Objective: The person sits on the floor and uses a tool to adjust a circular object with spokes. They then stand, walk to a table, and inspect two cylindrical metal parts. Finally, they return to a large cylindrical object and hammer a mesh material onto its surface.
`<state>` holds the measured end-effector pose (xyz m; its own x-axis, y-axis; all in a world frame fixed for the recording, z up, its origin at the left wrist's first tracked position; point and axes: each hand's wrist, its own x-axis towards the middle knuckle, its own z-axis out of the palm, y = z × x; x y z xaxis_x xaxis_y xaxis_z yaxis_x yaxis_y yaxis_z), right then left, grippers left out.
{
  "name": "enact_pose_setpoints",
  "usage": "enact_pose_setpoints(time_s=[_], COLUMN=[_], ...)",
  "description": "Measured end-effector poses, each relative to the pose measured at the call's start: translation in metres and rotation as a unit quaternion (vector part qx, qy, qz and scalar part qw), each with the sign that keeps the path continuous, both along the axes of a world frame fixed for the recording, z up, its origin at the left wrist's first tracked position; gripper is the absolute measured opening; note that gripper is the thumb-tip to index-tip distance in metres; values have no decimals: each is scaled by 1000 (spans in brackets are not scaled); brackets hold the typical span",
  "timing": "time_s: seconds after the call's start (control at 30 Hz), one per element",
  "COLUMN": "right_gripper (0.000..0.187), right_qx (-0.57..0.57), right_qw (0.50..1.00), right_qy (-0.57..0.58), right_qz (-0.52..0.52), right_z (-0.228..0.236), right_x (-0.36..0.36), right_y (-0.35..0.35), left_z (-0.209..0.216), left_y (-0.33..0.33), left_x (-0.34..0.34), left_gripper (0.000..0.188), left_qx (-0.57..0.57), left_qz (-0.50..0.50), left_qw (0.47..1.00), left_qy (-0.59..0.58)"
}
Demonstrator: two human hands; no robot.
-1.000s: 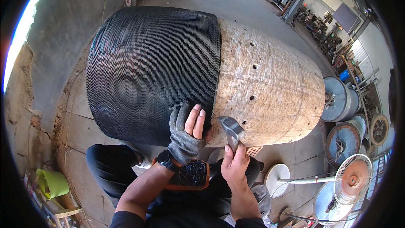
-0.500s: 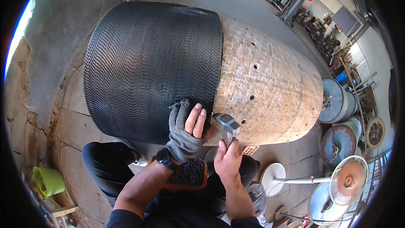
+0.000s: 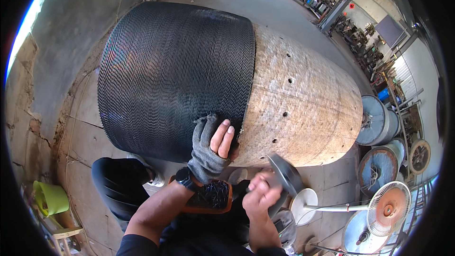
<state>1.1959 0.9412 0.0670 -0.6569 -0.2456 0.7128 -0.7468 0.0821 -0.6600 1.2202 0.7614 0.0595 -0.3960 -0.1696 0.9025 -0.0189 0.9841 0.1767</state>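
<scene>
Plainly, in the head view, a drum (image 3: pixel 313 95) is lying on its side before the person, its long axis running left to right and dipping slightly rightward, its bare end pointing right. Black rows (image 3: pixel 175 76) are covering the left part, which seems done; the pale right part is showing bare, so nearly half is apparently lacking rows. The gloved left hand (image 3: pixel 208 154) is resting near the rows' right edge; whether it is pinching anything, I cannot tell. The right hand (image 3: pixel 259 194) is gripping a hammer (image 3: pixel 286 175), blurred, its head slanting down rightward.
</scene>
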Motion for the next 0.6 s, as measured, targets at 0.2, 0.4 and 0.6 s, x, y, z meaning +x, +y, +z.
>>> enact_pose_setpoints(time_s=[0.2, 0.4, 0.6], right_gripper=[22, 27, 21], right_qx=[258, 33, 111], right_qw=[963, 999, 988], right_qy=[-54, 40, -103], right_qz=[-62, -10, -32], right_z=[10, 7, 3], right_x=[-11, -2, 1], right_y=[-19, -11, -4], left_z=[-5, -3, -2], left_y=[-5, -2, -4], left_x=[3, 0, -2], left_gripper=[60, 60, 57], left_qx=[6, -1, -3], left_qz=[6, -9, -7], left_qw=[1000, 1000, 1000], left_qy=[-3, -6, 8])
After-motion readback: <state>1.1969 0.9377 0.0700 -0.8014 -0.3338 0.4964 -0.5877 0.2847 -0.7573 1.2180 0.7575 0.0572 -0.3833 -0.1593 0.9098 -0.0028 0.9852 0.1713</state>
